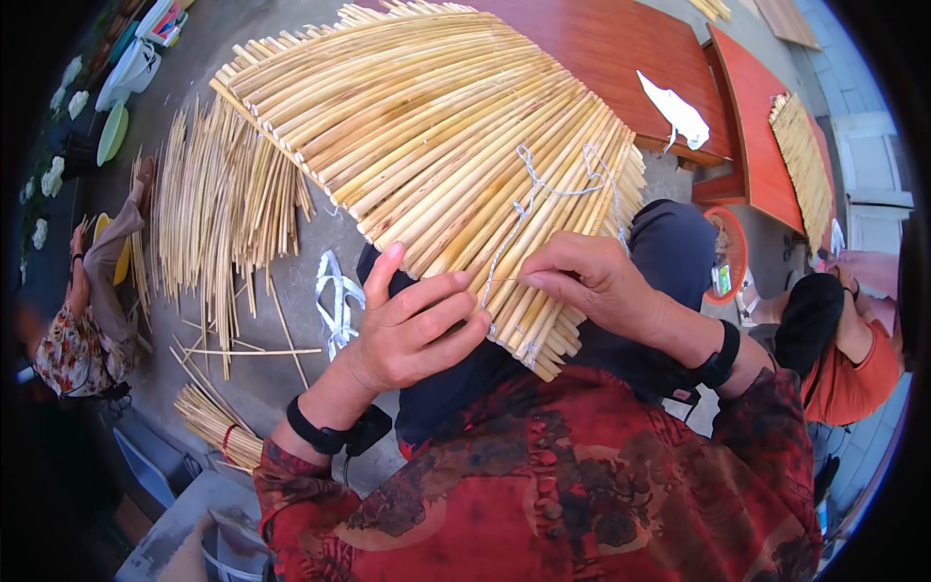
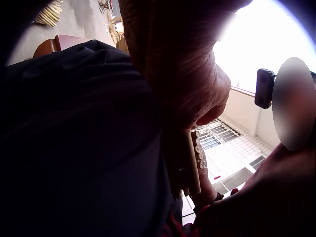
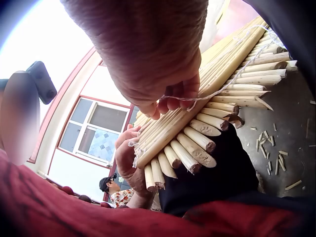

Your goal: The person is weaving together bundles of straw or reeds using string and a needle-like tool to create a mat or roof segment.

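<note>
I'm seeing the left hand (image 1: 412, 330) resting, fingers loosely spread, on the near left edge of the stalk mat (image 1: 417, 126) and the right hand (image 1: 601, 284) pinching white thread (image 3: 190, 99) beside it. The mat is lying over the knees (image 1: 671, 247); loose stalks (image 1: 218, 194) are lying farther left.

You scan every view, and nothing comes up legible! No label, brand, number or sign you can read.

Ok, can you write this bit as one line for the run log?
stick mat: over dark trousers | left hand: at mat's edge | right hand: pinching white string | string: loose loops on mat
</note>
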Action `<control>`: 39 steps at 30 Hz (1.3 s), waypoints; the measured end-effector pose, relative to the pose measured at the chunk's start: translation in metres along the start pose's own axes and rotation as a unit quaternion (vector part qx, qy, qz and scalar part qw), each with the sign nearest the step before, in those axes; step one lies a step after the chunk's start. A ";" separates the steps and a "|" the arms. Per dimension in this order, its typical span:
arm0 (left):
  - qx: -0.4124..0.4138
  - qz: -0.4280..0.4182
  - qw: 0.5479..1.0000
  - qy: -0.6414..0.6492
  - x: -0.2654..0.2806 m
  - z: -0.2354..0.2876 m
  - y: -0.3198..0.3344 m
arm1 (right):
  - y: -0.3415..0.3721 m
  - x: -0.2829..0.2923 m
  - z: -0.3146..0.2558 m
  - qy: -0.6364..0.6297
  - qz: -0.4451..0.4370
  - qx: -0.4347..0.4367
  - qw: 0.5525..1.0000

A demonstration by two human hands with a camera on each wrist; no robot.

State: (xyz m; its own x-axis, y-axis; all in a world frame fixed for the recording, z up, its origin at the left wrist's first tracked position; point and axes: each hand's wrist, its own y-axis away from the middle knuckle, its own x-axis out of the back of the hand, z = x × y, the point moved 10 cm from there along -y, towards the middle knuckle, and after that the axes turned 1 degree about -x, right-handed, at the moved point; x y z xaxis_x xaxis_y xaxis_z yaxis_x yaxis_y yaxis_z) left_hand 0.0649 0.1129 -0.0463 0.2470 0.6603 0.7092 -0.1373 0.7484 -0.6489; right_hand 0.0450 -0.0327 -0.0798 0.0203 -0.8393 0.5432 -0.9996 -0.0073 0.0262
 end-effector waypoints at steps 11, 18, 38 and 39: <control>0.007 0.015 1.000 0.001 0.001 0.001 0.002 | 0.007 -0.002 -0.007 0.031 -0.067 -0.015 0.997; 0.027 0.007 1.000 -0.008 -0.003 0.005 0.008 | 0.018 -0.001 -0.014 0.031 -0.067 0.029 0.997; 0.042 0.010 0.999 -0.016 0.001 0.004 0.002 | 0.019 -0.001 -0.057 0.204 -0.128 0.117 0.964; 0.041 0.010 0.999 -0.014 0.001 0.004 0.002 | 0.019 -0.002 -0.058 0.204 -0.128 0.117 0.963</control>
State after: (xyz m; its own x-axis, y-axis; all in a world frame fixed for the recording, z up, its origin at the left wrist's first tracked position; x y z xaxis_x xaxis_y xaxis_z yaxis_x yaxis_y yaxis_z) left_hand 0.0606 0.1154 -0.0460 0.2160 0.6764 0.7041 -0.2211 0.7363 -0.6395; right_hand 0.0269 0.0003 -0.0317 0.2245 -0.5107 0.8300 -0.9366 -0.3482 0.0391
